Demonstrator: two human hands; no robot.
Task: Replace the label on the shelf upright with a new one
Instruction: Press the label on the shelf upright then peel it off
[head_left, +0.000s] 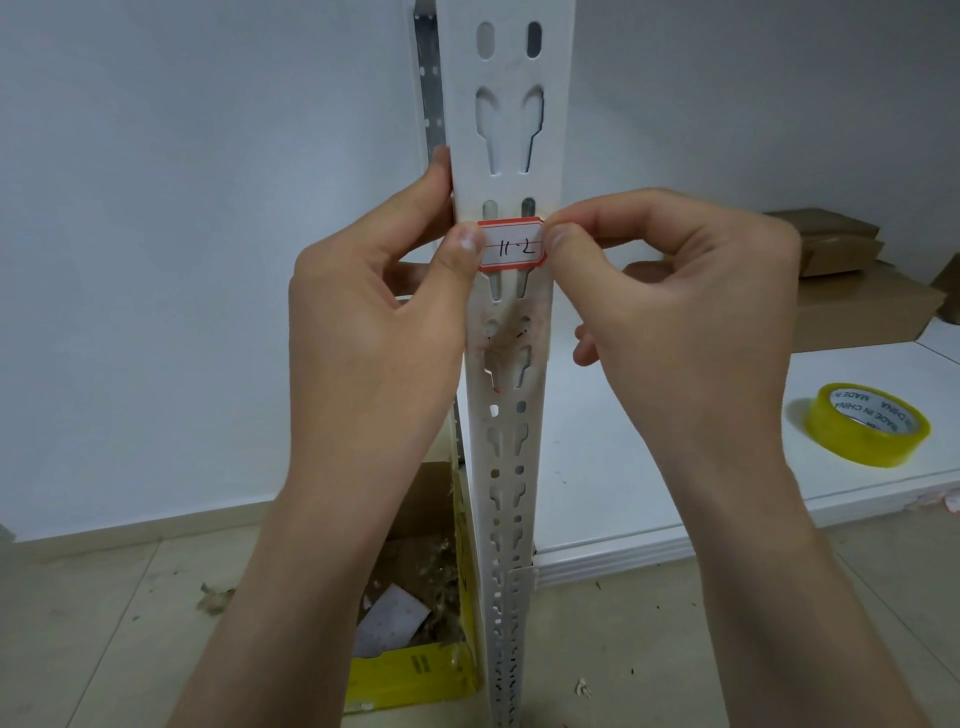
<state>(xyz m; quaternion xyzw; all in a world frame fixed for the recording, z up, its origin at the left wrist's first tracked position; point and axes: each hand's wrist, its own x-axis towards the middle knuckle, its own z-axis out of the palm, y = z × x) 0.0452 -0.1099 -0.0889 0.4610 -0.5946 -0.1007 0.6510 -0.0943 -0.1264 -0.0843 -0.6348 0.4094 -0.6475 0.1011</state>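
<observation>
Your left hand (379, 322) presses its thumb on the left end of the red-bordered label (511, 246), the other fingers wrapped behind the white slotted upright (506, 415). The label, marked "11-2", lies across the upright's face between your two thumbs, above a patch of old adhesive residue (511, 338). Your right hand (680, 312) pinches its right end. You appear to be sticking the new label on; next, smooth it flat and let go. The yellow tape roll (867, 425) sits well to the right.

Both forearms reach up side by side, the left hand (374, 312) with thumb raised and fingers curled out of sight, the right hand (691, 301) in a thumb-and-forefinger pinch grip, other fingers curled.
</observation>
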